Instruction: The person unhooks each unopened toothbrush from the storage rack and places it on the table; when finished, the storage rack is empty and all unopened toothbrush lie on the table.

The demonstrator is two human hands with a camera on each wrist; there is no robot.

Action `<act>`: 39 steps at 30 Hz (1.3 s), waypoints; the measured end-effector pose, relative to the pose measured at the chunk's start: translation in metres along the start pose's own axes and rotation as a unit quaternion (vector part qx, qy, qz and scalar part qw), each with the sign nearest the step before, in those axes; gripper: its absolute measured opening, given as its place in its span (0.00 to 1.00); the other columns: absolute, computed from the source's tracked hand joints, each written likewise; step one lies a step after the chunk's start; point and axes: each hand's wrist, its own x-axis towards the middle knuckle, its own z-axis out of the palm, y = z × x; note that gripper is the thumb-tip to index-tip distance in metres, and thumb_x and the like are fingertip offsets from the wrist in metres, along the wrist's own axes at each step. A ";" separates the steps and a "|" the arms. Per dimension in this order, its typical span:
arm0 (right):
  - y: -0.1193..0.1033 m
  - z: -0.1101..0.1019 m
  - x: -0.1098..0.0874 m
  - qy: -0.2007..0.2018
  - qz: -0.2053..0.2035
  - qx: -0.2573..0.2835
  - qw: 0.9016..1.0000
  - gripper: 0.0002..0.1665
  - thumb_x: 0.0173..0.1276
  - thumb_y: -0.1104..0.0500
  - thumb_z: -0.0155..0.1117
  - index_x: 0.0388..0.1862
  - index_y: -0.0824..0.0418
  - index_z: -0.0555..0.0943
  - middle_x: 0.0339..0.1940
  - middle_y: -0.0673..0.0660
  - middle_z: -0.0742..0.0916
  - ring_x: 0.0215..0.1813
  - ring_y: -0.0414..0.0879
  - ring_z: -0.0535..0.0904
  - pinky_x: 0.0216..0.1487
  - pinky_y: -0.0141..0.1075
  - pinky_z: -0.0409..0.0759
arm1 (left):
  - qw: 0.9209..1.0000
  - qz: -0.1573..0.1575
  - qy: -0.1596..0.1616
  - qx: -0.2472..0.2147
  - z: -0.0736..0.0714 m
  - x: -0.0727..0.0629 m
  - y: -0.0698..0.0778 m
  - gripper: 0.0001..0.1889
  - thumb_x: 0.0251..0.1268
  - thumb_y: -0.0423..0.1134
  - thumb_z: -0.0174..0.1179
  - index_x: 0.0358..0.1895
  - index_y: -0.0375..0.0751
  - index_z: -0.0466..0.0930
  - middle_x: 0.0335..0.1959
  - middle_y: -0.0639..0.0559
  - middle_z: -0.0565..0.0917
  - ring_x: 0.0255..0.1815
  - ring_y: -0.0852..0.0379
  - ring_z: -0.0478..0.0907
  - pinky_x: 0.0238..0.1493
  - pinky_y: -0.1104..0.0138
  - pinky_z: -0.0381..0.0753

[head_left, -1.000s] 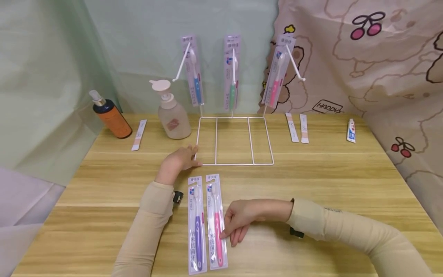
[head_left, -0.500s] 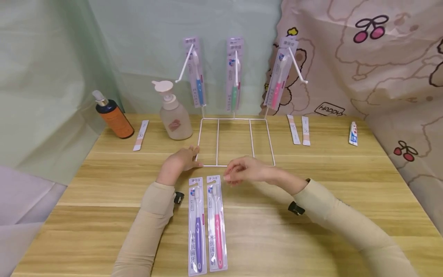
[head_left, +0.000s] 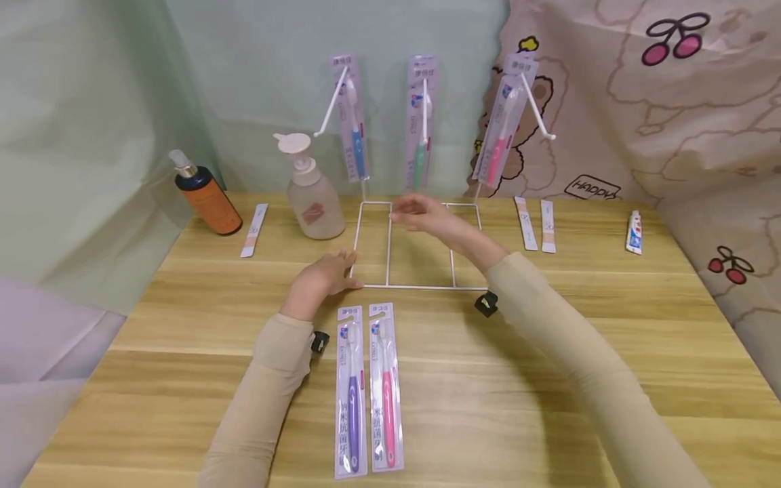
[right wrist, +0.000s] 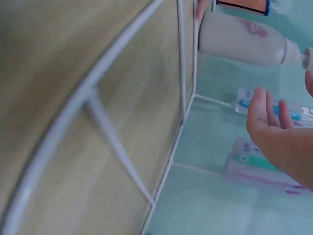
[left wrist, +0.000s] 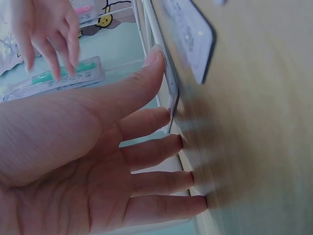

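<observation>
A white wire rack [head_left: 421,287] stands on the table, with packaged toothbrushes hanging from its three hooks: a blue one [head_left: 356,146], a green one [head_left: 418,163] and a pink one [head_left: 497,146]. My left hand [head_left: 320,278] rests at the rack's front left corner; in the left wrist view its thumb [left wrist: 155,56] touches the wire and its straight fingers reach the tabletop. Above the rack's base is my right hand [head_left: 427,217], loosely bent and holding nothing, below the hanging green toothbrush. Two more packaged toothbrushes, purple [head_left: 353,420] and pink [head_left: 388,413], lie side by side in front.
Left of the rack stand a pump bottle [head_left: 317,210] and an orange spray bottle [head_left: 210,203], with a paper stick packet [head_left: 253,230] between them. To the right lie two similar packets [head_left: 526,224] and a small toothpaste tube [head_left: 634,232]. Curtains hang behind.
My right hand has left the pink toothbrush pack on the table and moved forward and up over the rack. The left hand has stayed at the rack's corner.
</observation>
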 end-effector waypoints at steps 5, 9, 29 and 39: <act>-0.009 0.006 0.028 0.010 0.013 -0.003 1.000 0.37 0.68 0.54 0.59 0.70 0.65 0.58 0.66 0.62 0.70 0.66 0.56 0.66 0.69 0.48 0.63 | 1.000 0.002 0.006 0.007 -0.002 0.002 0.003 0.40 0.66 0.52 0.53 0.74 0.40 0.44 0.73 0.36 0.46 0.71 0.33 0.47 0.69 0.45 0.54; -0.018 0.011 0.043 0.039 0.020 -0.036 0.998 0.43 0.66 0.49 0.61 0.73 0.61 0.54 0.70 0.59 0.66 0.69 0.53 0.63 0.70 0.45 0.62 | 1.000 -0.001 0.007 0.004 -0.003 0.002 0.007 0.40 0.65 0.52 0.54 0.74 0.41 0.44 0.74 0.37 0.46 0.71 0.34 0.48 0.69 0.45 0.55; -0.053 0.035 0.099 0.266 -0.001 -0.161 0.951 0.51 0.60 0.43 0.65 0.72 0.58 0.49 0.65 0.62 0.71 0.64 0.51 0.69 0.64 0.37 0.70 | 1.000 -0.010 0.005 -0.016 0.002 0.001 0.009 0.40 0.65 0.52 0.54 0.74 0.45 0.45 0.74 0.41 0.46 0.72 0.37 0.47 0.70 0.47 0.55; -0.056 0.039 0.113 0.273 -0.022 -0.160 0.948 0.34 0.64 0.49 0.63 0.62 0.62 0.62 0.54 0.59 0.79 0.51 0.47 0.78 0.50 0.33 0.79 | 0.999 -0.025 0.010 -0.020 0.002 -0.005 0.001 0.40 0.64 0.52 0.55 0.74 0.46 0.45 0.75 0.42 0.45 0.72 0.37 0.47 0.69 0.47 0.56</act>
